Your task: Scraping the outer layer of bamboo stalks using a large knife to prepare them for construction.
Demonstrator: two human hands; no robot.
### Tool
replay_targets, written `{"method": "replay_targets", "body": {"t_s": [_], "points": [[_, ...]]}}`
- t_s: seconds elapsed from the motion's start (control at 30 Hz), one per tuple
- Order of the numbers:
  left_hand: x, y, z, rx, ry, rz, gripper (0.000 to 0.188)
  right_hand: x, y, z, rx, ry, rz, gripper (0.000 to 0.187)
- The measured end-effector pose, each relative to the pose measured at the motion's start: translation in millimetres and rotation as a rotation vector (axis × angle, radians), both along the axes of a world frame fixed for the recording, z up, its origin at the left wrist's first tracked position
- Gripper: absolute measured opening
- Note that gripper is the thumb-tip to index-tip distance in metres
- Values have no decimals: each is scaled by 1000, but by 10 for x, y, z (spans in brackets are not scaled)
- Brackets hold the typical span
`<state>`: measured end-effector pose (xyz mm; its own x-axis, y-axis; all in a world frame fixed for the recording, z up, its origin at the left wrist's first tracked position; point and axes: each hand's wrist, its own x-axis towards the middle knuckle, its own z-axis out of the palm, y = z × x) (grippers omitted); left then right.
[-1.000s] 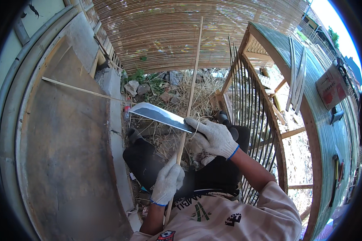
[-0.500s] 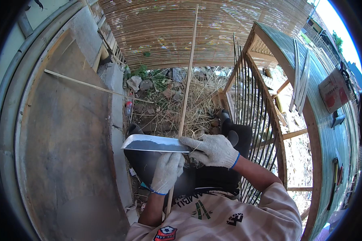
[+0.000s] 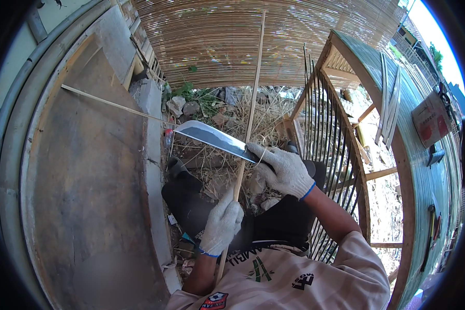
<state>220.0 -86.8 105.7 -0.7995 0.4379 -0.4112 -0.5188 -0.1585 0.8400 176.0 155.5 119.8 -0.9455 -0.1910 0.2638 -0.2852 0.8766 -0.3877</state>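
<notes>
While the left hand (image 3: pixel 222 222) is closed around the low part of the wooden strip (image 3: pixel 252 98), which rises in front of the person, the right hand (image 3: pixel 287 171) grips the knife (image 3: pixel 212 139), blade across the strip. Probably the strip is light, springy, best held below the blade. The box (image 3: pixel 430 120) at right has contents I cannot tell.

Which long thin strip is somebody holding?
The upright strip in the left gloved hand, crossed by the knife; others lie unheld across the brown board and greenish cover.
</notes>
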Motion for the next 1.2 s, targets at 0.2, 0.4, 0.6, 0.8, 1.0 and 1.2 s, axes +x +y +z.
{"method": "replay_targets", "body": {"t_s": [0.2, 0.4, 0.6, 0.8, 1.0, 1.2], "points": [[-177, 28, -35, -9, 22, -5, 41, 266, -162, 66, 67, -198, 189, 64], [-200, 15, -14, 19, -2, -5, 41, 159, -179, 85, 76, -182, 146, 61], [-108, -20, -17, 19, 14, -16, 57, 21, -96, 84, 29, -110, 83, 59], [-107, -54, -33, 17, 13, -8, 56, -73, -66, 67, 37, -102, 67, 58], [1, -108, -59, 101, -18, -37, 53, -209, 48, 157, 50, -124, -27, 56], [70, -172, -1, 101, -55, -90, 52, -347, 206, 295, 28, -79, -154, 53]]}}
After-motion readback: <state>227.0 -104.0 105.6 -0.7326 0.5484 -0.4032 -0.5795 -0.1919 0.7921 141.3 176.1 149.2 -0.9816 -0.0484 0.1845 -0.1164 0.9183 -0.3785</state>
